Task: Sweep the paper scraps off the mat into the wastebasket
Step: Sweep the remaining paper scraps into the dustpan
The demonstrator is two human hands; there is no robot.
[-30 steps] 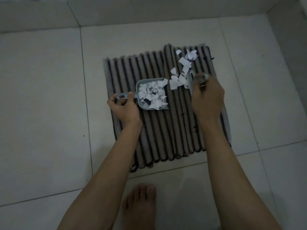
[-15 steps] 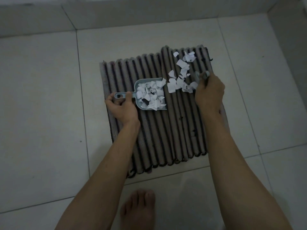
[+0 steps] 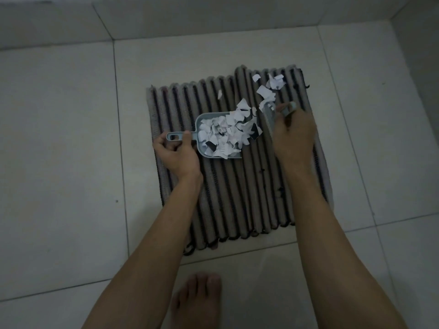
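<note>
A dim room with a pale tiled floor (image 3: 71,138) meeting a low tiled wall at 12 o'clock, where a person crouches over a ribbed, striped mat (image 3: 237,198). The left hand (image 3: 177,154) is curled round the handle of a small grey-blue dustpan (image 3: 202,151), thumb laid along the top of the handle, the pan lying flat on the mat with its open mouth facing 3 o'clock. The right hand (image 3: 294,136) grips the handle of a small brush (image 3: 269,115), fingers closed round it, the brush head standing just beside the pan's mouth at about 2 o'clock from it. The dustpan is heaped with white paper scraps (image 3: 225,136), a few showing dark faces, the heap spilling over the pan's mouth toward the brush. More loose scraps (image 3: 267,92) lie on the mat at 1 o'clock from the pan, trailing up to the mat's far right corner, and one small piece (image 3: 220,94) sits apart at 12 o'clock from the pan. Both bare forearms reach in from 6 o'clock, and a bare foot (image 3: 197,302) rests on the tiles just below the mat's near edge.
</note>
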